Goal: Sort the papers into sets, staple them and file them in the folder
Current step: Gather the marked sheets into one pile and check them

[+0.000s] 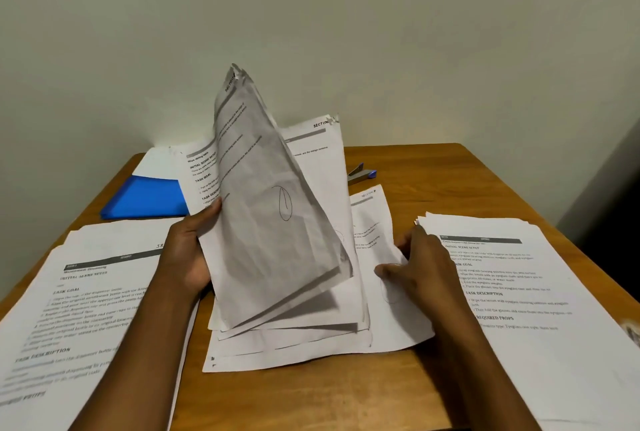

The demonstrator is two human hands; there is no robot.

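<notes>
My left hand (188, 250) grips the left edge of a thick sheaf of printed papers (266, 223), lifted upright in the middle of the table. Under it lies a loose middle pile (311, 340) of sheets. My right hand (420, 268) rests with spread fingers on a single sheet (370, 223) pulled out to the right of that pile. A sorted pile (79, 320) lies at the left and another pile (519, 292) at the right. The blue folder (145, 198) sits at the back left. A grey and blue stapler (360, 174) lies behind the papers.
The wooden table (433, 174) stands against a pale wall. White sheets (156, 162) lie on the back of the blue folder. A dark object borders the table at the right edge of view. Bare wood shows at the back right and the near middle.
</notes>
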